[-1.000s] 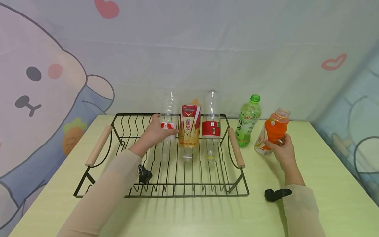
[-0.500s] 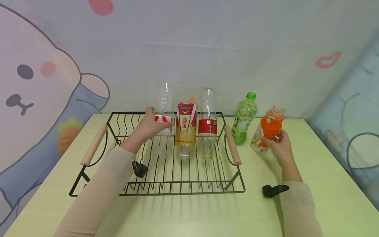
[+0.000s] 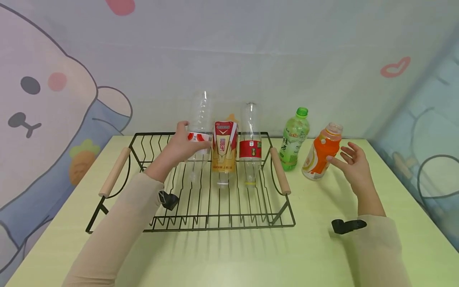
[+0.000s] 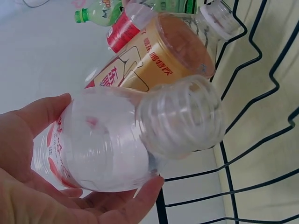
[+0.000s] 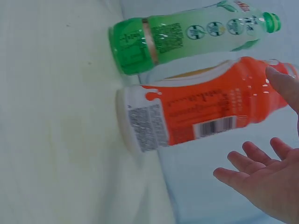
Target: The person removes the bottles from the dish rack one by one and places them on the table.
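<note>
My left hand [image 3: 183, 146] is curled round a clear plastic bottle [image 3: 199, 137], the thumb on one side and the fingers on the other. The bottle is upside down at the back of the black wire dish rack [image 3: 218, 229], its body thin and ribbed, a white label with red shapes round it, and its threaded neck bare and pointing down among the wires; I cannot tell whether the mouth touches them. My right hand [image 3: 356, 169] grips nothing: its thumb and fingers are spread apart beside the orange-sleeved bottle [image 3: 324, 149], which stands upright on the pale green table [image 3: 251, 259] with its wide mouth uncapped. Whether my thumb brushes that bottle I cannot tell. Just beside the bottle in my left hand, crowding it on the right, is an upturned bottle with a red-and-gold label [image 3: 224, 149], a white ring at its neck; next along is another upturned clear bottle with a red label [image 3: 250, 149] and a yellow neck ring. The rack's right wooden handle [image 3: 280, 171] and an upright green bottle [image 3: 294, 139] stand between those and the orange one. Behind everything hangs a cartoon-printed cloth [image 3: 215, 71].
</note>
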Demonstrator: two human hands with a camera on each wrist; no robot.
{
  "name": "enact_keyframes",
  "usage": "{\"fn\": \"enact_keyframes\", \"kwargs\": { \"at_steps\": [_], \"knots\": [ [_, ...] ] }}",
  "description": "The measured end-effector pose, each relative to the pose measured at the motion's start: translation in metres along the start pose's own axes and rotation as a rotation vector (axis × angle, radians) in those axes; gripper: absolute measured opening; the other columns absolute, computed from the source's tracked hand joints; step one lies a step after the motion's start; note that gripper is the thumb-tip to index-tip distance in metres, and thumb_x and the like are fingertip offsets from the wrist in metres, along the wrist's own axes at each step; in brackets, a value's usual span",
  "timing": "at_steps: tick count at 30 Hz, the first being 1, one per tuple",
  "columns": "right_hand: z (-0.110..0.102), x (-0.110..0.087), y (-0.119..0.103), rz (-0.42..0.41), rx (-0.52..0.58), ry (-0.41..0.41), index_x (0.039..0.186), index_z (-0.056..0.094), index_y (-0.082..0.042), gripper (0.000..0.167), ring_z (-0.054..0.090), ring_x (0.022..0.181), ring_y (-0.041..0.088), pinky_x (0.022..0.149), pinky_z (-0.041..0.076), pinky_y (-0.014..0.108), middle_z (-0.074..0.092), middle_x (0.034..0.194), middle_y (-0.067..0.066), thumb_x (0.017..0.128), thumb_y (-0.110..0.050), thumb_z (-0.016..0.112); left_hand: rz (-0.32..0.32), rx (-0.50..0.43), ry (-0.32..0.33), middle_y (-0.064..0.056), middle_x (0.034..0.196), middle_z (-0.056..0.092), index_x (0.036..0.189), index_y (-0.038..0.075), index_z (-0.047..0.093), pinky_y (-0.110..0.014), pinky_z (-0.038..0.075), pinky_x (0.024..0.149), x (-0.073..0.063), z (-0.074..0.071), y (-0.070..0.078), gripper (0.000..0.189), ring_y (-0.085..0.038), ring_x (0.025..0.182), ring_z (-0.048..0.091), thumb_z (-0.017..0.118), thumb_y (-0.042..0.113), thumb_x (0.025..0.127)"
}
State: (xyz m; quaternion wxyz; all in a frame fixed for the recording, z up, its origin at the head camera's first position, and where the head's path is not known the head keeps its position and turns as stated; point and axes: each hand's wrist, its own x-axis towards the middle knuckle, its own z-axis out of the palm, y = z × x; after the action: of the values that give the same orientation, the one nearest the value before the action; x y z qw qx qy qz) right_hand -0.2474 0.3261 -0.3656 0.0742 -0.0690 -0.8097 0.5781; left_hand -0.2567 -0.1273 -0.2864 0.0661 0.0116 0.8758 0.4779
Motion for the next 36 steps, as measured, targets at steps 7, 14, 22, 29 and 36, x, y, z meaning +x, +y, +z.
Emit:
{"fn": "enact_keyframes", "kwargs": {
  "at_steps": [7,14,22,29,36],
  "knots": [
    [-0.02,-0.01,-0.018,-0.054,-0.084,0.013,0.155,0.002,-0.012,0.092,0.018,0.146,0.031,0.114,0.025,0.048,0.015,0.159,0.017,0.091,-0.031,0.065,0.008,0.036,-0.002,-0.018,0.129,0.049,0.153,0.013,0.001,-0.046,0.046,0.096,-0.006,-0.002,0.01,0.1,-0.03,0.11,0.053,0.071,0.034,0.085],
    [-0.038,-0.02,-0.039,-0.114,-0.145,-0.016,0.155,0.002,-0.017,0.088,0.017,0.147,0.025,0.117,0.021,0.041,0.015,0.16,0.01,0.094,-0.029,0.063,0.059,0.101,-0.01,-0.016,0.126,0.051,0.152,0.012,0.007,-0.043,0.05,0.09,-0.013,-0.005,0.018,0.096,-0.029,0.105,0.057,0.072,0.032,0.084],
    [-0.048,-0.027,-0.065,-0.196,-0.209,0.002,0.155,0.009,-0.019,0.084,0.025,0.145,0.018,0.107,0.032,0.015,0.025,0.158,0.004,0.093,-0.024,0.064,0.126,0.222,-0.028,-0.015,0.125,0.052,0.152,0.011,0.012,-0.038,0.053,0.081,-0.028,-0.013,0.031,0.095,-0.027,0.102,0.058,0.074,0.031,0.083],
    [-0.046,-0.036,-0.087,-0.264,-0.249,0.002,0.155,0.013,-0.021,0.083,0.028,0.143,0.015,0.108,0.028,0.013,0.028,0.157,0.004,0.092,-0.025,0.066,0.196,0.212,-0.066,-0.014,0.126,0.051,0.152,0.012,0.016,-0.033,0.054,0.078,-0.036,-0.01,0.046,0.093,-0.026,0.099,0.058,0.076,0.022,0.082],
    [-0.036,-0.039,-0.109,-0.315,-0.259,-0.028,0.155,0.016,-0.021,0.084,0.03,0.143,0.018,0.107,0.029,0.012,0.031,0.156,0.007,0.089,-0.021,0.069,0.247,0.272,-0.076,-0.012,0.124,0.053,0.151,0.012,0.022,-0.028,0.054,0.07,-0.037,-0.001,0.053,0.093,-0.025,0.093,0.057,0.079,0.02,0.078]
  ]
}}
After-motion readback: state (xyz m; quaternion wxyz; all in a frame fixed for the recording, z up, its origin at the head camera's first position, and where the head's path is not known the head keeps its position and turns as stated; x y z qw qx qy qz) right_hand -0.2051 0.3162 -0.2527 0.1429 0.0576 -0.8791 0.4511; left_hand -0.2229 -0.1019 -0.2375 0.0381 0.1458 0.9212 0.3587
